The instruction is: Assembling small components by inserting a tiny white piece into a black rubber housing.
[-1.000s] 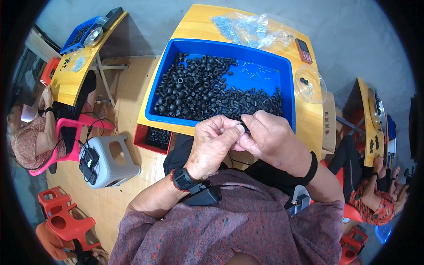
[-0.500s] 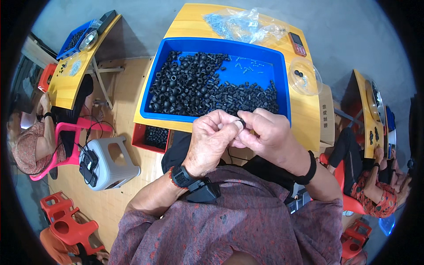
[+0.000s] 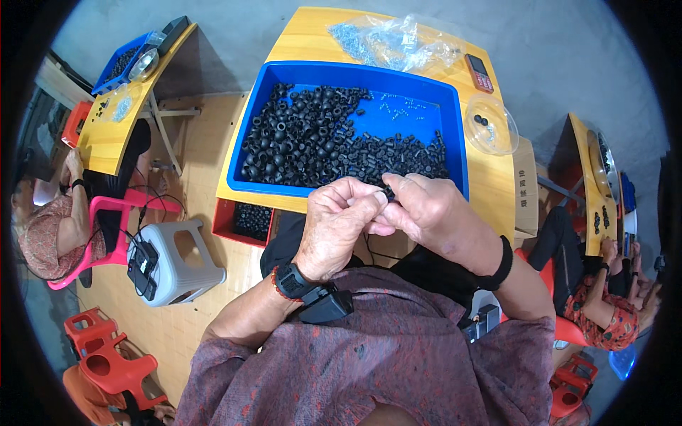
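My left hand (image 3: 339, 214) and my right hand (image 3: 430, 209) meet at the near edge of a blue tray (image 3: 273, 188). Their fingertips pinch together around a small black part (image 3: 388, 192), which shows only as a dark bit between the right thumb and forefinger. Most of it is hidden by the fingers. What the left fingertips grip cannot be made out. In the tray lie many round, hollow black pieces (image 3: 284, 135) on the left and smaller black cylindrical pieces (image 3: 405, 155) on the right. A few tiny clear or silvery bits are scattered on the tray's far right floor.
The tray stands on a yellow table (image 3: 298, 35). Behind it are a clear plastic bag (image 3: 398, 46) and a red phone (image 3: 479, 73); a clear round dish (image 3: 497, 142) sits right. Below left are a red bin (image 3: 226, 226) and a grey stool (image 3: 174, 263). Other people sit at tables both sides.
My right hand has turned slightly and its fingers have shifted a little. The left hand stays nearly in place, still pinching at the same spot.
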Tool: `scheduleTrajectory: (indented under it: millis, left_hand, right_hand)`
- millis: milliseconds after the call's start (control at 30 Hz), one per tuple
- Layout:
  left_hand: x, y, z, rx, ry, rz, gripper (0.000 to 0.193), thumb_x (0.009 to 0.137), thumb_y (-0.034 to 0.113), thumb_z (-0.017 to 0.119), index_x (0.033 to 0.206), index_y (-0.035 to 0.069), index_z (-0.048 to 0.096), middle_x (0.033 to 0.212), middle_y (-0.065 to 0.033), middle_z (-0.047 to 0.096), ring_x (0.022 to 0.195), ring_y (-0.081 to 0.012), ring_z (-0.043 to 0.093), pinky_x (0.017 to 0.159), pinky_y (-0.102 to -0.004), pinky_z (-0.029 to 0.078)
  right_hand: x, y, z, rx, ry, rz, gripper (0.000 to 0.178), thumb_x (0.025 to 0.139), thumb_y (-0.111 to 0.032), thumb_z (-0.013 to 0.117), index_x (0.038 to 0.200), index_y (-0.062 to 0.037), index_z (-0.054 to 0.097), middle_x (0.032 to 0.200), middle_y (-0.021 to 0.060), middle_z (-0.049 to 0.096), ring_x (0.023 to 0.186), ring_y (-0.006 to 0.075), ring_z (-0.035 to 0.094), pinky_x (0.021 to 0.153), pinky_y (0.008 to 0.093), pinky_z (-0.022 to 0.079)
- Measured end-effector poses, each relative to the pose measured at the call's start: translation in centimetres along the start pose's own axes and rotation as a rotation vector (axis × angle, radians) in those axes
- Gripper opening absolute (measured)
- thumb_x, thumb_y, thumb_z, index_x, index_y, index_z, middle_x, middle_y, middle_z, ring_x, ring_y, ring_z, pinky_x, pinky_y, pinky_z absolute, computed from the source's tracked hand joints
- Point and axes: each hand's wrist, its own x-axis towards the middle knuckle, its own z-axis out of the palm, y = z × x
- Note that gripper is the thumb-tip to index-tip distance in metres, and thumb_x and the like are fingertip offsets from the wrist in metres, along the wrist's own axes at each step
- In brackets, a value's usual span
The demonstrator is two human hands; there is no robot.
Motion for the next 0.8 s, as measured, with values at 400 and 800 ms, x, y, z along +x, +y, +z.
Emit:
scheduleTrajectory:
  millis: [400,800]
  left_hand:
    - [-0.1,0.2,0.3,0.081,0.019,0.020,0.010,0.102,0.003,0.065,0.099,-0.006,0.066,0.089,-0.0137,0.074,0.078,-0.0172,0.074,0.072,-0.0311,0.065]
    - [0.1,-0.2,-0.2,0.036,-0.076,0.055,0.010,0.103,0.007,0.065,0.103,-0.003,0.065,0.093,-0.0134,0.074,0.083,-0.0212,0.076,0.076,-0.0364,0.066]
  right_hand:
    - [0.4,-0.2,-0.7,-0.106,-0.145,-0.088,0.036,0.090,-0.011,0.075,0.116,0.0110,0.063,0.085,0.0173,0.064,0.074,0.0324,0.068,0.060,0.0401,0.055]
    - [-0.3,-0.8,-0.4,-0.114,-0.022,-0.015,0.033,0.089,-0.015,0.073,0.111,0.0060,0.061,0.082,0.0133,0.062,0.073,0.0282,0.069,0.061,0.0385,0.058]
